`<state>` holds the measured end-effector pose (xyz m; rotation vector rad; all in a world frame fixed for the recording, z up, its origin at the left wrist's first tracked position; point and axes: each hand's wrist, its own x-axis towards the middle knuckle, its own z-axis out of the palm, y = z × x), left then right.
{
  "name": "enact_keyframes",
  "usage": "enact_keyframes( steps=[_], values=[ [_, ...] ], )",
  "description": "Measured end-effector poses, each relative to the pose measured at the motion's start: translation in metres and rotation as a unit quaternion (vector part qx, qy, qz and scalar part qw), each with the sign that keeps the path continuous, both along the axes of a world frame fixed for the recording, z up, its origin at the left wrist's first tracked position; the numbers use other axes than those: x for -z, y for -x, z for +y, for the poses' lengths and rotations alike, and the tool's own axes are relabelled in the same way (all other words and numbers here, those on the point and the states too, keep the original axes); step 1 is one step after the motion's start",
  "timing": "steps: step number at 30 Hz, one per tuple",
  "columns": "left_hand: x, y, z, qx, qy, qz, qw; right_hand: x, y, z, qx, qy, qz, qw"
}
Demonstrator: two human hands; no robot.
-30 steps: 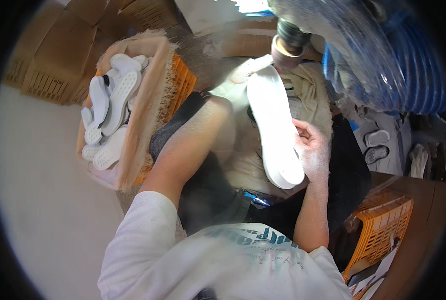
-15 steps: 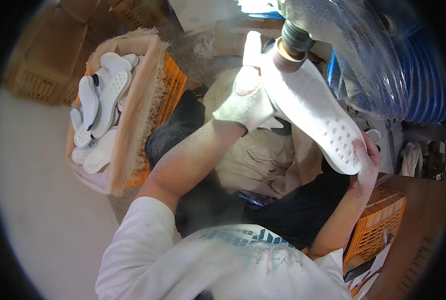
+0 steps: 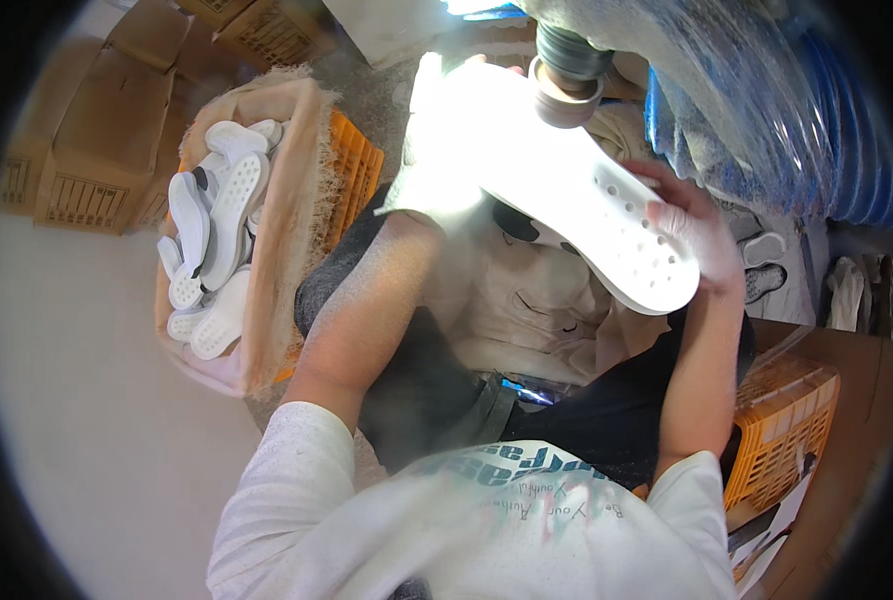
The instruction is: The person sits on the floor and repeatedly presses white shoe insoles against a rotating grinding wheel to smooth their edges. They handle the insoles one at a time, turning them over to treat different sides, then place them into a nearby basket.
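Observation:
A white shoe sole (image 3: pixel 576 200) with round holes in its near end slants across in front of me, its far part washed out by strong light. My left hand (image 3: pixel 438 145), in a white glove, is closed on the far end; glare hides most of its fingers. At the holed end, my right hand (image 3: pixel 704 228) grips the edge, thumb on the upper face. A round machine head (image 3: pixel 566 95), with a ridged dark collar above it, overlaps the sole's far part; whether they touch, I cannot tell. Beige cloth (image 3: pixel 541 320) lies below, between my legs.
Left of me stands an orange crate (image 3: pixel 358 165) lined with pale cloth, holding several white soles (image 3: pixel 234 215). Cardboard boxes (image 3: pixel 96 150) stand behind it. At the right are a blue ribbed hose under clear plastic (image 3: pixel 836 150), another orange crate (image 3: pixel 781 430) and cardboard.
Both hands have shifted the sole left and upward in the picture, beneath the machine head. My right hand has moved further along the sole's edge. Glare on the glove and sole has grown.

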<state>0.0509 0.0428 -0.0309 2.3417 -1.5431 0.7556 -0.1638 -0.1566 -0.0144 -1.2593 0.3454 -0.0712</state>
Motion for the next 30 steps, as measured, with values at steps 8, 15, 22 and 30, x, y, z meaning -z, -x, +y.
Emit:
enact_keyframes(
  steps=[8, 15, 22, 30],
  values=[
    [-0.015, 0.053, -0.012, 0.154, 0.250, 0.592, 0.750, -0.050, 0.017, -0.042, 0.075, 0.208, 0.074, 0.972],
    [-0.060, 0.083, -0.005, 0.173, 0.194, 0.546, 0.796, -0.061, 0.022, -0.084, 0.046, 0.484, 0.074, 0.871],
    [-0.024, 0.074, -0.012, 0.323, 0.354, 0.837, 0.263, -0.064, 0.016, -0.087, 0.036, 0.534, 0.146, 0.832],
    [-0.026, 0.067, -0.024, 0.334, 0.368, 0.841, 0.217, -0.044, 0.032, -0.075, 0.053, 0.327, 0.092, 0.939]
  ],
)
